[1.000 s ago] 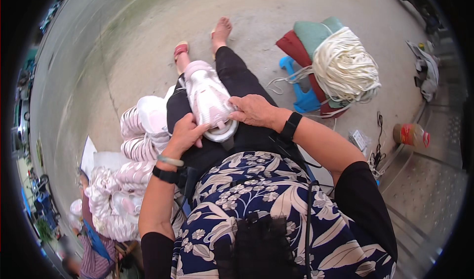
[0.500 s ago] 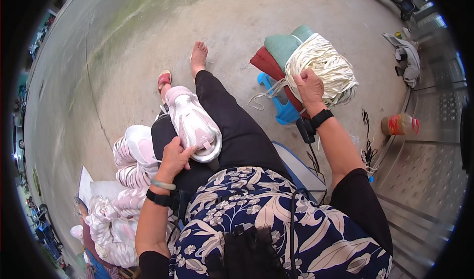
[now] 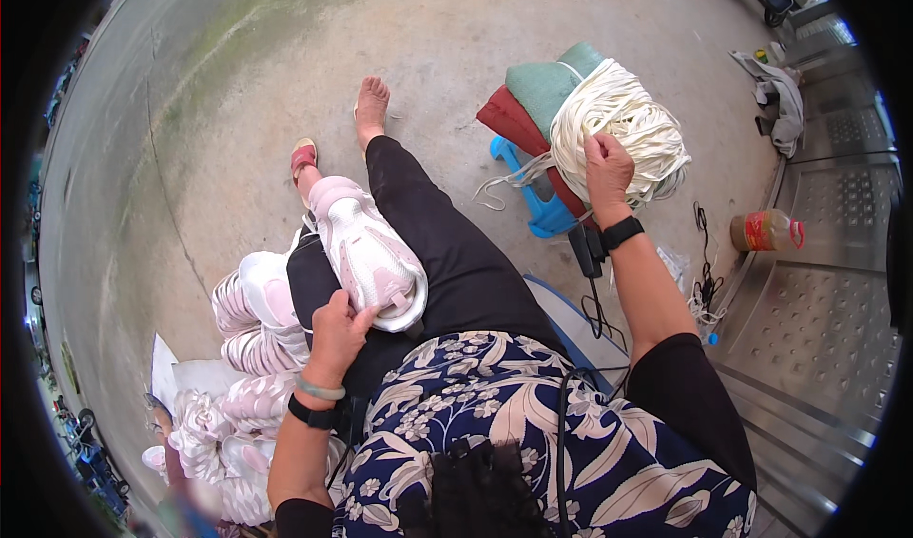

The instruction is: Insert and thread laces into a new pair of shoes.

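A white and pale pink sneaker (image 3: pixel 366 253) lies across my left thigh, its toe pointing away from me. My left hand (image 3: pixel 342 333) is closed on the sneaker's heel end, thumb at the collar. Off to the right, a thick bundle of cream-white shoelaces (image 3: pixel 632 124) rests on a red and green cushion (image 3: pixel 547 96). Against the near left side of that bundle, my right hand (image 3: pixel 611 175) has its fingers pinched together on laces. How many strands it grips is hidden.
Beneath the cushion is a blue plastic stool (image 3: pixel 547 216). More pink and white sneakers (image 3: pixel 262 305) are piled at my left. On the right stand a red-capped bottle (image 3: pixel 764 231) and a metal door panel (image 3: pixel 827 319), with black cables (image 3: pixel 702 291) nearby.
My right hand has shifted slightly at the lace bundle, its fingers now drawn closer together. My left hand stays on the sneaker. The whole view has moved a little.
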Motion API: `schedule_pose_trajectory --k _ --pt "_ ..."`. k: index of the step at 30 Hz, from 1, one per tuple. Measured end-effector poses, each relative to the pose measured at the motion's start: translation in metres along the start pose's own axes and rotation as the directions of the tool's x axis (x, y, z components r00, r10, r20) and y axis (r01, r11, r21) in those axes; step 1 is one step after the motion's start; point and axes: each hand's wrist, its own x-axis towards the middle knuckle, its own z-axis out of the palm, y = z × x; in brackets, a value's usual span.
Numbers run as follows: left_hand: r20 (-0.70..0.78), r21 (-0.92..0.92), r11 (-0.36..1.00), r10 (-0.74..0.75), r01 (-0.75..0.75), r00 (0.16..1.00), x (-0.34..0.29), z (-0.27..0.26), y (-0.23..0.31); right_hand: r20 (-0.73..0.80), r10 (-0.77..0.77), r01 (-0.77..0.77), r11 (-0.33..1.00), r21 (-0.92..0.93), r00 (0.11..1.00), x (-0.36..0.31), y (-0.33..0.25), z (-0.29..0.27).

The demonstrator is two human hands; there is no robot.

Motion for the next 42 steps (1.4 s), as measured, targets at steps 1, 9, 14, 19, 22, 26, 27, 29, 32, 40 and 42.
schedule_pose_trajectory --k 1,9,14,19,22,26,27,29,32,40,42 --pt "-0.031 -0.018 0.997 0.078 -0.079 0.996 -0.002 0.0 0.001 0.003 -0.007 0.007 1.0 0.004 1.0 -0.001 -0.008 -0.003" --pt "-0.192 -0.203 0.857 0.44 -0.474 0.877 -0.004 -0.032 0.039 0.417 -0.687 0.591 0.725 0.353 0.595 -0.094 -0.147 0.006" --pt "-0.048 -0.704 0.604 0.486 -0.374 0.873 -0.004 -0.028 0.067 0.507 -0.846 0.339 0.531 0.776 0.164 -0.142 -0.211 -0.002" --pt "0.299 -0.711 0.702 0.358 -0.044 0.884 -0.018 -0.023 0.058 0.661 -0.694 0.193 0.717 0.67 0.285 -0.134 -0.2 -0.015" --pt "0.341 -0.659 0.75 0.229 0.058 0.912 -0.024 -0.027 0.039 0.783 -0.549 0.184 0.836 0.518 0.292 -0.113 -0.156 -0.006" --pt "0.222 -0.513 0.854 0.237 -0.093 0.946 -0.015 -0.036 0.008 0.741 -0.404 0.225 0.914 0.336 0.536 -0.077 -0.075 0.04" --pt "0.213 -0.516 0.852 0.227 -0.088 0.95 -0.015 -0.039 0.001 0.727 -0.317 0.182 0.948 0.261 0.609 -0.067 -0.055 0.052" --pt "0.257 -0.501 0.865 0.152 -0.003 0.954 -0.014 -0.045 -0.009 0.695 -0.148 0.248 0.968 -0.046 0.704 -0.05 -0.021 0.065" --pt "0.232 -0.461 0.888 0.122 -0.001 0.965 -0.013 -0.049 -0.016 0.671 -0.13 0.46 0.819 -0.342 0.73 -0.046 -0.008 0.073" --pt "-0.074 -0.381 0.886 0.256 -0.265 0.964 0.015 -0.024 0.022 0.607 -0.713 0.238 0.695 0.679 0.351 -0.126 -0.152 0.072" --pt "-0.153 -0.394 0.856 0.298 -0.335 0.942 0.019 -0.025 0.027 0.596 -0.757 0.208 0.65 0.731 0.267 -0.132 -0.176 0.066"
